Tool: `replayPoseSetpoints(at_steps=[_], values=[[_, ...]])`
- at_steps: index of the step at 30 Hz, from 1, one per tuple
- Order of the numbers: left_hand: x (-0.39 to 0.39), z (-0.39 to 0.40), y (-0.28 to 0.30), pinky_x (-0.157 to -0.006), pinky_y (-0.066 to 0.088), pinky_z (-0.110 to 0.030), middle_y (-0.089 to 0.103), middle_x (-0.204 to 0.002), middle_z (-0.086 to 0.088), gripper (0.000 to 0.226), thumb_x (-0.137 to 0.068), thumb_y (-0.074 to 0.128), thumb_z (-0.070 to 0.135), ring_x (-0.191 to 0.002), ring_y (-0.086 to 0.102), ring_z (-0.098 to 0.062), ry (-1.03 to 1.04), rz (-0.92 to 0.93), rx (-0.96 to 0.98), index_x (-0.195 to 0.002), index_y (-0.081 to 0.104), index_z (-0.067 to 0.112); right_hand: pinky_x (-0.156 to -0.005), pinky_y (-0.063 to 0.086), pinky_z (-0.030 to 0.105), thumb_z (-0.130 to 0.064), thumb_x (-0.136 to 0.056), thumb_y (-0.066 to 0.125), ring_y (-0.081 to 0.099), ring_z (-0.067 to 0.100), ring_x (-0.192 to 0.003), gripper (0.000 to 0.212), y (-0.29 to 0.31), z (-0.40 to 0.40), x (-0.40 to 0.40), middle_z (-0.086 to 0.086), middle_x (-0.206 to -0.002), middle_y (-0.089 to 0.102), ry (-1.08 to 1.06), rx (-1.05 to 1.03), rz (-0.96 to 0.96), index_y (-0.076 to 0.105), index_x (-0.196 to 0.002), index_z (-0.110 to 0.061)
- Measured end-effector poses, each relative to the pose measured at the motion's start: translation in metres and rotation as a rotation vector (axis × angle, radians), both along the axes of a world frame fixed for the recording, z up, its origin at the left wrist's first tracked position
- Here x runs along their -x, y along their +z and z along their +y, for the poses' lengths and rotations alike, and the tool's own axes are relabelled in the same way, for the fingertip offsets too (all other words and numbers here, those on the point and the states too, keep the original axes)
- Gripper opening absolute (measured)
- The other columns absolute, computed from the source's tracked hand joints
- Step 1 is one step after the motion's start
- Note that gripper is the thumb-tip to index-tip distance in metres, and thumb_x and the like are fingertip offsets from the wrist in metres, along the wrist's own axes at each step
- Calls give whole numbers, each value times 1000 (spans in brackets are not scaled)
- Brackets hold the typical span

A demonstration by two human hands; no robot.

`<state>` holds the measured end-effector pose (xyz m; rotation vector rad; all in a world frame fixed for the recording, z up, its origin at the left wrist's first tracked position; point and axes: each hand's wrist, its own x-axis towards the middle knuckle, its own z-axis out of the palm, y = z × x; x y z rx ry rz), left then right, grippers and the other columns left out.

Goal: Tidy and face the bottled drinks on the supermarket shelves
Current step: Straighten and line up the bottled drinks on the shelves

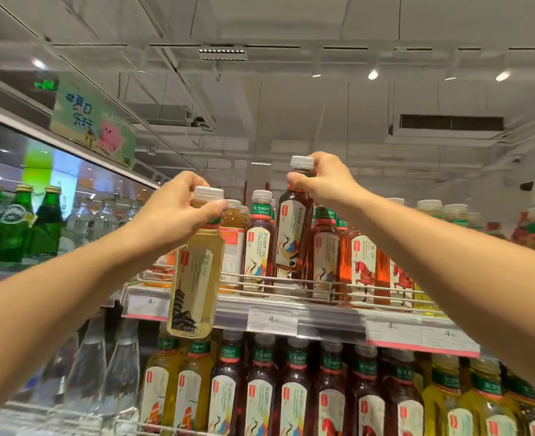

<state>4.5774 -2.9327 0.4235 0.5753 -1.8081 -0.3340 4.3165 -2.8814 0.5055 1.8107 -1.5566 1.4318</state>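
While both arms reach up toward the top shelf, each of the two hands grips a bottle by its neck. The left hand holds a pale yellow tea bottle with a white cap and a pagoda drawing on its label; it hangs clear of the shelf, in front of the price strip, tilted slightly. The right hand pinches a dark brown tea bottle just under its white cap, lifted above the row of like bottles and leaning a little to the left, its crane label facing outward.

Behind a wire rail, the top shelf carries a row of dark tea, amber tea with red horse labels, and paler bottles at the far right. The shelf below is packed with yellow, dark and green-yellow teas, caps to the front. To the left stand green glass bottles and clear water bottles.
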Motion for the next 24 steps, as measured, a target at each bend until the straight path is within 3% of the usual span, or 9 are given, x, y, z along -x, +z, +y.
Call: replayPoseSetpoints(at_steps=[3, 6, 9, 12, 15, 19, 21, 24], values=[[-12, 0, -4, -93, 55, -55, 75, -100, 3, 50, -71, 71, 65, -97, 71, -20, -30, 3, -30, -105, 59, 30, -78, 61, 50, -40, -89, 73, 71, 25, -87, 30, 3, -14, 2, 6, -95, 74, -82, -94, 21, 64, -101, -14], [-16, 0, -6, -94, 54, -56, 76, -100, 2, 53, -68, 70, 66, -99, 72, -21, -68, -3, -37, -105, 59, 30, -55, 54, 32, -40, -92, 72, 68, 18, -77, 34, 3, -21, 3, 5, -97, 69, -125, -174, 66, 57, -109, -16], [-14, 2, -4, -94, 54, -56, 76, -99, 1, 49, -71, 69, 64, -98, 72, -21, -76, -10, -35, -105, 59, 31, -42, 46, 20, -33, -97, 69, 64, 14, -70, 34, 1, -24, 2, 7, -96, 66, -127, -294, 93, 50, -115, -12], [-10, 6, -2, -94, 54, -56, 76, -100, 0, 47, -73, 69, 61, -98, 72, -22, -85, -4, -32, -106, 59, 29, -40, 45, 18, -27, -100, 66, 65, 7, -52, 35, -5, -25, 1, 8, -90, 68, -140, -434, 77, 44, -120, -8], [-4, 9, -1, -94, 54, -56, 76, -99, -1, 52, -70, 68, 64, -97, 73, -22, -101, 3, -25, -105, 59, 28, -40, 47, 21, -26, -99, 68, 63, 7, -44, 34, 0, -26, 3, 11, -81, 72, -172, -468, 26, 53, -117, -2], [8, 12, -2, -94, 54, -57, 77, -98, -1, 64, -62, 67, 71, -98, 72, -23, -120, 10, -40, -106, 59, 27, -54, 62, 32, -18, -95, 72, 75, 21, -60, 26, 2, -23, -5, 16, -82, 75, -183, -469, 12, 58, -108, 0], [15, 15, -2, -94, 54, -56, 76, -99, 0, 62, -63, 67, 72, -98, 72, -22, -120, 0, -46, -106, 59, 28, -66, 65, 39, -15, -93, 74, 77, 24, -74, 31, -3, -19, -11, 15, -101, 72, -207, -424, 98, 57, -116, -2], [28, 20, -1, -93, 55, -55, 77, -96, 1, 50, -76, 73, 63, -96, 73, -20, -123, 2, -46, -108, 58, 27, -96, 55, 40, -21, -91, 71, 64, 24, -115, 49, -11, -5, -18, 8, -135, 62, -288, -167, 359, 56, -136, -13]])
